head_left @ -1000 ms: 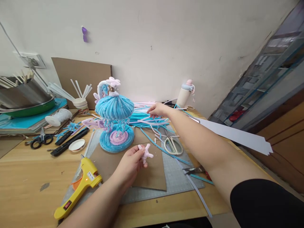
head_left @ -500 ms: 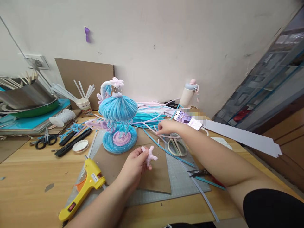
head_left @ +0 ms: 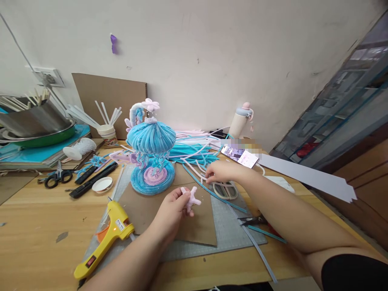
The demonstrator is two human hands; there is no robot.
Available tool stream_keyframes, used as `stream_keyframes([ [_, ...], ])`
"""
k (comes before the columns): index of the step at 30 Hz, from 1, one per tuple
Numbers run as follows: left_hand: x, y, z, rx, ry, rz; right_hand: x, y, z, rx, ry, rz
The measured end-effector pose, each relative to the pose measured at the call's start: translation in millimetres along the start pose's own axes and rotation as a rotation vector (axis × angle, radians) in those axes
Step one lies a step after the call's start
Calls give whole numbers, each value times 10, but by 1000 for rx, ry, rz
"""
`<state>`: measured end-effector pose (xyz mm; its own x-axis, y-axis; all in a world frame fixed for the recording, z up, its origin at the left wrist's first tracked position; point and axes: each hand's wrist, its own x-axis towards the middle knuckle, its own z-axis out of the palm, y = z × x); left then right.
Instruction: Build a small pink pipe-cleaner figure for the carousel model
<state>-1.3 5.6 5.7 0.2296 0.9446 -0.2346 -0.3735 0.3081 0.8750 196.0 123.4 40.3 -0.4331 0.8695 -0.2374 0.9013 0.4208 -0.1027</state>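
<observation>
My left hand (head_left: pixel 175 204) pinches a small pale-pink, fuzzy star-like piece (head_left: pixel 191 200) that looks made of pipe cleaner, over a sheet of brown cardboard. Farther right, my right hand (head_left: pixel 222 171) hovers by the beige-handled scissors (head_left: pixel 226 191), its fingers curled downward. Whether anything sits in those fingers is hidden. Pink and blue pipe cleaners (head_left: pixel 190 150) lie in a loose bundle just beyond it. Left of centre stands a blue domed pipe-cleaner model (head_left: pixel 151 137) with a pink flower on a curved stem and a round blue-and-pink base.
A yellow hot glue gun (head_left: pixel 117 226) lies at the left front. Dark-handled scissors (head_left: pixel 59 176), a black cutter (head_left: pixel 93 181) and a spool (head_left: pixel 79 148) are farther left. On the right are a phone (head_left: pixel 239 155), black scissors (head_left: pixel 253 220) and a white strip (head_left: pixel 309 178); a bottle (head_left: pixel 240 121) stands behind.
My right hand has shifted slightly right and toward me, from the pipe-cleaner ends to the beige scissor handles. My left hand keeps the pink piece in nearly the same place.
</observation>
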Motion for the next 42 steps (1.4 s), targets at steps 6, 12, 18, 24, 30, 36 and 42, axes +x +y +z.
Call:
stream_keyframes([
  [6, -11, 4, 6, 4, 7, -4, 361, 61, -168, 33, 360, 88],
  [12, -8, 32, 14, -2, 17, -3, 841, -35, -160, 121, 407, -99],
  [18, -5, 2, -12, -2, 13, 16, 1008, -210, -9, 157, 334, -134],
  [24, -15, 33, 4, -15, 22, -4, 982, -230, 87, 243, 305, -139],
  [30, 4, 48, -5, -25, 96, 72, 794, -308, -8, 398, 197, -249],
  [36, 7, 40, -1, 38, 81, 55, 818, -307, -32, 390, 270, -143],
  [42, -13, 58, 10, 91, 84, 80, 1160, -15, -221, 310, 610, 102],
])
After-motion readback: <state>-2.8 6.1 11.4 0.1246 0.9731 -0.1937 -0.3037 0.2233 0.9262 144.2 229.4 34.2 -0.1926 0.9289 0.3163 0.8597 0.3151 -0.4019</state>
